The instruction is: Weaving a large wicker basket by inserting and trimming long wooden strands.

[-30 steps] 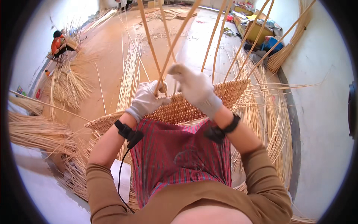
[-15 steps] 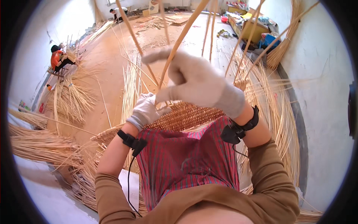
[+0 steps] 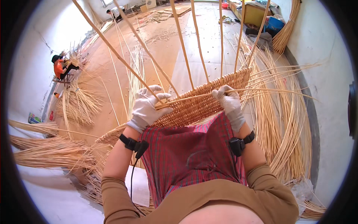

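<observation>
A partly woven wicker panel [image 3: 201, 103] rests across my lap, with several thick upright stakes [image 3: 181, 44] rising from its far edge. My left hand [image 3: 146, 106], in a white glove, is closed at the panel's rim, gripping the weave around the base of a leaning stake. Farther right, my right hand [image 3: 228, 100], also gloved, pinches a thin wicker rod [image 3: 268, 89]. This rod runs from near my left fingers along the top of the weave and sticks out past my right hand. Fingertips of both hands are partly hidden.
Long loose rods [image 3: 287, 138] lie on the floor at my right, and bundles [image 3: 52, 151] at my left. A person in orange [image 3: 59, 69] sits far left; another person [image 3: 115, 14] bends at the back. A blue basin [image 3: 275, 24] stands back right. Red striped cloth [image 3: 194, 160] covers my lap.
My right hand has swung down and right from among the stakes, drawing the thin rod along the rim. The panel and its stakes have turned, and my left hand stays at the rim.
</observation>
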`<move>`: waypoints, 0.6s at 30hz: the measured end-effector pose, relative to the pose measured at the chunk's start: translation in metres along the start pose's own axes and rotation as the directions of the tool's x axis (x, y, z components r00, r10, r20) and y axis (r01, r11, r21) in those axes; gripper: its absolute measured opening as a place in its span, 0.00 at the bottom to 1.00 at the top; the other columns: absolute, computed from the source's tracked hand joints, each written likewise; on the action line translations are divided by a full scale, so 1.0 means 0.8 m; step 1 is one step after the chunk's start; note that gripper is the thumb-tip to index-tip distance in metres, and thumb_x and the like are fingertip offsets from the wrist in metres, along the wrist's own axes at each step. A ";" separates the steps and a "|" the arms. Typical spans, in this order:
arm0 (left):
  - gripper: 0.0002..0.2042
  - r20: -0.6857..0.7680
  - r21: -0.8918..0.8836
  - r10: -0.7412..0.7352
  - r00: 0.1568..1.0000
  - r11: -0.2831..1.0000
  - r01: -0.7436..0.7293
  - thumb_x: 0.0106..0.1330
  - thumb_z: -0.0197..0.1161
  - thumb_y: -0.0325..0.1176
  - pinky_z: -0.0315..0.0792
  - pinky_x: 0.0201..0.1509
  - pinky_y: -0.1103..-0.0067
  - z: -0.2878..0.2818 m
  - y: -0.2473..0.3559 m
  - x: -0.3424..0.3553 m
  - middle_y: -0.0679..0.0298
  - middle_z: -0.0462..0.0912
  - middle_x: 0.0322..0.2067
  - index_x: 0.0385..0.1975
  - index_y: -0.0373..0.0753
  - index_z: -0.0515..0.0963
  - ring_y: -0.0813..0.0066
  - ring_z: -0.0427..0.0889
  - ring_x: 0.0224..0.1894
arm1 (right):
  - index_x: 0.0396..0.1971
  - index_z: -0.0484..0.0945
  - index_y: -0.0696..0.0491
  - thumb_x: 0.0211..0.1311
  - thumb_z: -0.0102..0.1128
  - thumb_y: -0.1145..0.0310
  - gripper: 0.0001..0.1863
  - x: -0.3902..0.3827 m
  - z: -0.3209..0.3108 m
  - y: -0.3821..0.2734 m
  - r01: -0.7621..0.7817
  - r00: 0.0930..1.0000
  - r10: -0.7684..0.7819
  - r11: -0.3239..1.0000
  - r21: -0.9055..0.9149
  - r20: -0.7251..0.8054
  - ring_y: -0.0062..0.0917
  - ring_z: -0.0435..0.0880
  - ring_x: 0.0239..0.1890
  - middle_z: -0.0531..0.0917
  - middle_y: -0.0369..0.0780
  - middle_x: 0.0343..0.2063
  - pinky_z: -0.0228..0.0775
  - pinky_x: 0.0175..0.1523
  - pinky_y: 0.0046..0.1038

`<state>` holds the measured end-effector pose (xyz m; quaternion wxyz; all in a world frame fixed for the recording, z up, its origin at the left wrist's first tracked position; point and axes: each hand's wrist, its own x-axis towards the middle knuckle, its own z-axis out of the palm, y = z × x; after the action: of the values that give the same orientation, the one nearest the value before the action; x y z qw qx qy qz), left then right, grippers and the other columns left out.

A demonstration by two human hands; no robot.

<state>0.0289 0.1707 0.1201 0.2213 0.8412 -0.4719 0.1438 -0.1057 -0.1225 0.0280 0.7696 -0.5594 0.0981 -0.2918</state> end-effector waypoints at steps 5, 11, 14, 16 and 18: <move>0.24 0.128 -0.172 0.046 0.991 0.985 -0.024 0.56 0.76 0.58 0.54 0.81 0.54 0.020 0.002 0.036 0.60 0.82 0.24 0.23 0.42 0.79 0.54 0.85 0.35 | 0.26 0.79 0.51 0.63 0.76 0.75 0.11 0.005 0.002 -0.015 -0.106 0.994 0.103 0.978 -0.181 -0.024 0.12 0.77 0.31 0.81 0.27 0.26 0.73 0.41 0.19; 0.26 0.048 -0.147 0.036 0.998 0.989 -0.029 0.59 0.71 0.65 0.64 0.73 0.56 0.041 0.011 0.044 0.59 0.83 0.25 0.30 0.43 0.87 0.56 0.84 0.38 | 0.29 0.79 0.51 0.64 0.74 0.77 0.10 0.006 0.007 -0.007 -0.050 0.999 0.050 0.996 -0.078 -0.006 0.14 0.78 0.35 0.82 0.28 0.30 0.75 0.46 0.22; 0.29 0.189 -0.144 -0.111 0.976 0.980 0.139 0.58 0.70 0.67 0.71 0.60 0.60 0.042 0.011 0.044 0.57 0.85 0.27 0.33 0.43 0.89 0.58 0.84 0.41 | 0.29 0.79 0.51 0.63 0.73 0.79 0.09 -0.013 0.011 0.002 0.011 1.000 -0.011 1.000 -0.017 -0.024 0.16 0.82 0.35 0.84 0.31 0.30 0.77 0.47 0.23; 0.29 0.219 -0.140 -0.174 0.960 0.968 0.207 0.58 0.70 0.67 0.72 0.56 0.61 0.036 0.014 0.043 0.57 0.85 0.28 0.33 0.42 0.89 0.57 0.84 0.41 | 0.31 0.80 0.51 0.61 0.71 0.79 0.08 -0.049 0.036 -0.020 0.406 0.902 -0.430 0.807 -0.430 0.045 0.22 0.86 0.37 0.87 0.37 0.33 0.78 0.47 0.25; 0.29 0.246 -0.137 -0.229 0.942 0.954 0.268 0.58 0.70 0.67 0.73 0.52 0.63 0.037 0.012 0.041 0.56 0.85 0.29 0.32 0.42 0.89 0.57 0.84 0.41 | 0.34 0.82 0.51 0.60 0.68 0.80 0.07 -0.106 0.067 -0.052 0.669 0.702 -0.587 0.350 -0.655 0.403 0.29 0.89 0.41 0.89 0.42 0.38 0.79 0.48 0.28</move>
<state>0.0385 0.1273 0.1113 0.2527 0.8833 -0.3942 -0.0231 -0.1631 -0.0403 0.0705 0.2881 -0.8354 -0.0480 -0.4656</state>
